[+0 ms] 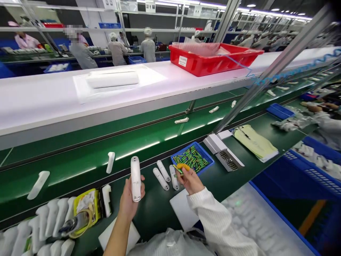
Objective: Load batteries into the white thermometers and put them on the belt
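A long white device [135,179] stands nearly upright in my left hand [129,199], its fingers wrapped round it from behind. My right hand [190,178] pinches a green battery [178,169]; an orange cover sits on one of its fingers. Just behind that hand is a blue tray [211,163] filled with many green batteries. Between my hands, several white devices [161,179] lie on the dark green table [151,213], one of them partly under my right fingertips.
White parts [110,162] lie on the green conveyor [80,170]. White housings [48,217] and a yellow box [96,204] are at left. A red bin [186,63] sits on the shelf. At right are grey boxes [226,156] and yellow gloves [253,142]. Other people work beyond.
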`<state>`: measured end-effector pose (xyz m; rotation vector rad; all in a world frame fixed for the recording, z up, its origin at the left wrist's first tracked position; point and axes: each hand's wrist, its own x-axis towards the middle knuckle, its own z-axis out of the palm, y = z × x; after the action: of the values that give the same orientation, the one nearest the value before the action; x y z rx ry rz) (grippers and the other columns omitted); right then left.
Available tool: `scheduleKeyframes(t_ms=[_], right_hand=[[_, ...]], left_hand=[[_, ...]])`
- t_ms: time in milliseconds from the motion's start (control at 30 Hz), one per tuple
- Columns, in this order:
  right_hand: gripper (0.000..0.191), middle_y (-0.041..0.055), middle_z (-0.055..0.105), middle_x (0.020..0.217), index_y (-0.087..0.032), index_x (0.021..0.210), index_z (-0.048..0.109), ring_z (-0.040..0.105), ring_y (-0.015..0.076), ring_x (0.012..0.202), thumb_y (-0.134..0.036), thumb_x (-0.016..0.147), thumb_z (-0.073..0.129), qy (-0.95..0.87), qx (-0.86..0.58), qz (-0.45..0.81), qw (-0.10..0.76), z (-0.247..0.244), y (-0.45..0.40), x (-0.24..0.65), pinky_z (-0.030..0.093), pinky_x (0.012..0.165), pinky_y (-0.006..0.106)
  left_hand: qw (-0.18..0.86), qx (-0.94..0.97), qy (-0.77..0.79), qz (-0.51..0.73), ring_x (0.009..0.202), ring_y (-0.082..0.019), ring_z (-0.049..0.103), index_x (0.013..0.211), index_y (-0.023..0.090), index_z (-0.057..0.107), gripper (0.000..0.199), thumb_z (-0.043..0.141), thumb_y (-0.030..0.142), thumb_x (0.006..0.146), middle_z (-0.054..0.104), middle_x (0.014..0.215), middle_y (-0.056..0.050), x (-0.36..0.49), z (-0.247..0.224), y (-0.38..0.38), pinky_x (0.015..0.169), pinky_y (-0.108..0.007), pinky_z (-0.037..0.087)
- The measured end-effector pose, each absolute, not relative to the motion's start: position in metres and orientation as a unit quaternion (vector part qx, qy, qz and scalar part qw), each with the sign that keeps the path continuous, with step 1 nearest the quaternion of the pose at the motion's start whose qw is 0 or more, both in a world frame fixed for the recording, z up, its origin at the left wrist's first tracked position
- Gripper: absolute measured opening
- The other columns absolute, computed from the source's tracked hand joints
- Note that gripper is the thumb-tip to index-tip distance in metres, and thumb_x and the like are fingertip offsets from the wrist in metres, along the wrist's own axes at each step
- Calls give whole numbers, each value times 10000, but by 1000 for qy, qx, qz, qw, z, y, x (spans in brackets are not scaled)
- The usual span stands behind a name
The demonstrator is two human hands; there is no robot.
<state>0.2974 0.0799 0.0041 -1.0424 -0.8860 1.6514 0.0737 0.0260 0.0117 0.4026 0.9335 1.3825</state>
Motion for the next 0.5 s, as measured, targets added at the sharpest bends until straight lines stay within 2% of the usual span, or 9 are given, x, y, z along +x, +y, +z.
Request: scheduleKeyframes(t_ms=[100,167,267,333,400,500], right_hand=[[447,-49,495,644,-227,1061,536,300,55,450,-496,740,693,-371,-342,727,465,33,55,283,260,466,215],[490,-46,507,648,-247,1160,513,320,60,458,-464,757,689,-404,-273,759,431,50,39,276,247,459,208],[421,-18,557,677,-226,1144,542,404,80,501,-446,802,652,-480,-228,753,387,72,17,267,281,465,213],[365,-1,587,697,-206,1097,555,453,94,537,-433,823,633,-511,-241,732,381,82,2,260,319,482,221],[333,-3,591,676,-193,1045,555,478,99,540,-435,827,627,-515,-282,705,399,89,-11,251,338,486,224],[302,-39,516,550,-184,839,550,463,94,475,-476,816,624,-532,-339,633,447,92,-28,238,356,471,230]], left_hand=[[644,181,413,618,786,-131,578,1057,193,604,324,572,439,848,624,937,-49,76,35,0,692,-237,477],[636,190,428,614,949,-180,601,1171,212,547,397,614,401,829,647,1027,-76,76,49,-17,836,-282,471],[626,219,424,617,994,-236,627,1298,275,423,602,691,369,767,599,1212,-106,73,66,-39,823,-329,489],[609,253,417,625,980,-261,641,1303,271,407,668,731,365,726,571,1248,-119,71,73,-50,808,-344,501],[592,284,412,632,929,-259,658,1321,267,375,736,755,368,700,602,1174,-114,69,79,-59,787,-348,511],[580,311,402,637,871,-234,669,1417,348,176,929,762,376,696,641,1021,-56,69,85,-70,755,-344,521]])
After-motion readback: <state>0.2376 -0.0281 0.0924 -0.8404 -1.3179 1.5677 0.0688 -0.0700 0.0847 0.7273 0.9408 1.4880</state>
